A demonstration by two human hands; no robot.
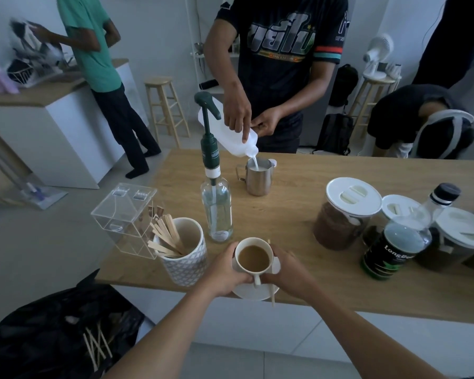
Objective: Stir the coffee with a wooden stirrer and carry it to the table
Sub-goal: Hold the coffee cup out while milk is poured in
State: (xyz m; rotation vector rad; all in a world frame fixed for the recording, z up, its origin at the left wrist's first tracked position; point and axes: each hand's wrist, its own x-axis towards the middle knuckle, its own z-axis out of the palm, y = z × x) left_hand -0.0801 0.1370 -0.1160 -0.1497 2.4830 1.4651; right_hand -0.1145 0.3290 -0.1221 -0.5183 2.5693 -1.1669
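Note:
A white cup of milky coffee [253, 259] stands on a white saucer [257, 292] at the near edge of the wooden counter [285, 214]. My left hand [222, 272] grips the saucer and cup from the left. My right hand [289, 269] grips the saucer from the right, and a wooden stirrer [272, 294] lies on the saucer under its fingers, its end sticking out over the rim toward me. To the left stands a patterned white holder [185, 258] with several spare stirrers.
A syrup pump bottle [216, 203] stands just behind the cup. A clear acrylic box [123, 217] sits left of the holder. Lidded jars [345, 212] and a dark bottle [389, 247] crowd the right. Across the counter a person pours milk into a steel pitcher [257, 177]. A black bin bag [58, 332] lies lower left.

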